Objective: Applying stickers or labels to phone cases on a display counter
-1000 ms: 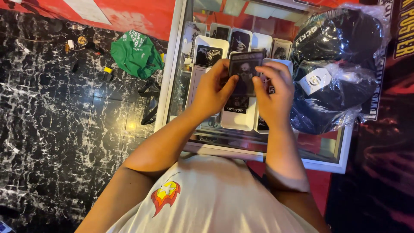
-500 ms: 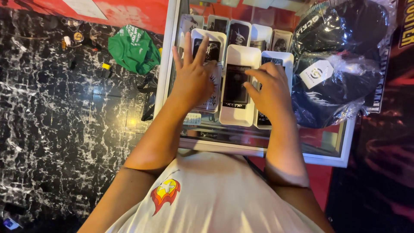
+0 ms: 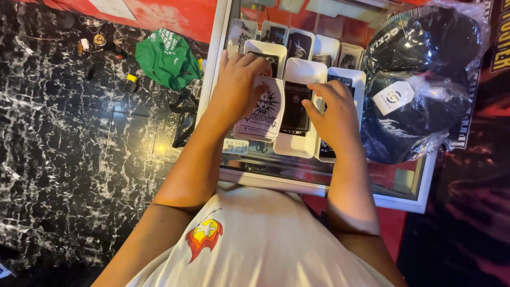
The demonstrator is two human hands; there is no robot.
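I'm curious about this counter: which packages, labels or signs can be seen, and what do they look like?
Small pale card package, dark spiky emblem, in left hand.
White box with dark front, centre of glass counter, beside right hand.
Clear bags of black caps, right, with white hang tag.
Green bag on floor.

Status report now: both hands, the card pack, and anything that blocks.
Left hand grips pale card pack above the glass counter. Right hand open, resting on white boxes. Bagged black caps close at the right, not touching.
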